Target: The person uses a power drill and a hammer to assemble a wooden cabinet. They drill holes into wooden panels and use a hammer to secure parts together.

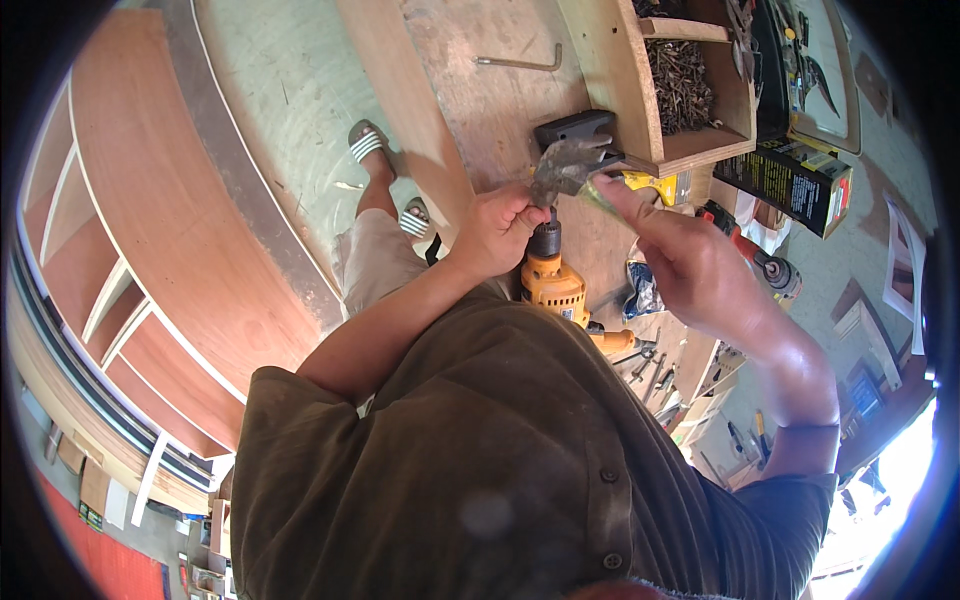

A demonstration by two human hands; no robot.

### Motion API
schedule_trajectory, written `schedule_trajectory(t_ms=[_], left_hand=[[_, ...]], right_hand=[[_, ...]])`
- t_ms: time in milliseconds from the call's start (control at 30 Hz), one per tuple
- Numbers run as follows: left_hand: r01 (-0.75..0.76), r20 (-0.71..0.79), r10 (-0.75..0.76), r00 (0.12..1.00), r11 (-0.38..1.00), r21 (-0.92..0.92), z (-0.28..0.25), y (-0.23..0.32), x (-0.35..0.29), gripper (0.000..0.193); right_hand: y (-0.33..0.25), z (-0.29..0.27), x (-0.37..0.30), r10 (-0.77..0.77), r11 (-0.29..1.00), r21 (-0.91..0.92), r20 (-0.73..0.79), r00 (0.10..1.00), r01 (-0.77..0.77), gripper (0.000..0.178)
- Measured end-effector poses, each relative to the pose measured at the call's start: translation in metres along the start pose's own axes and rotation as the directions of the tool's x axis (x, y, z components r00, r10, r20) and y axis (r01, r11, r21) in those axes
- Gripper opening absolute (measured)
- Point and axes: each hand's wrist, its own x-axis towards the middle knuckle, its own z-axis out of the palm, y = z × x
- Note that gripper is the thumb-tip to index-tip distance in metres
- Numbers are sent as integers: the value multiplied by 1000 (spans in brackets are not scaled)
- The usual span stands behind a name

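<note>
My right hand [690,265] is wrapped round the handle of a claw hammer [568,168], with the thumb laid along it. The worn metal head reaches left, right up to the fingertips of my left hand [495,232]. Those fingers are pinched closed; whatever they hold is too small or hidden to make out. Directly below the fingers, a yellow power drill [553,283] lies on the wooden bench [490,120] with its black chuck pointing away from me. A black block-shaped item [575,128] sits just beyond the hammer head.
A wooden compartment box [625,90] full of nails or screws stands at the far right. An L-shaped hex key [522,62] lies on the bench. Further right are a black-and-yellow box [795,180] and a red-and-black power tool [765,255]. Wooden cabinet panels [170,230] fill the left.
</note>
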Motion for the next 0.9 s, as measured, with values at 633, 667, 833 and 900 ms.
schedule_trajectory(t_ms=[633,667,833,900], left_hand=[[-1,29,1,1000,1000,21,2,-5,0,13],[25,31,-25,999,1000,9,1,-5,0,13],[234,66,-225,972,943,-236,-3,-2,-2,20],[202,60,-193,979,926,-320,-4,-2,-3,21]], right_hand=[[-1,-20,-22,-288,944,-17,-528,799,329,53],[1,-16,-20,-286,948,-27,-503,815,316,53],[6,6,-25,-64,966,208,-384,921,154,54],[8,12,-26,-93,966,183,-415,905,183,54]])
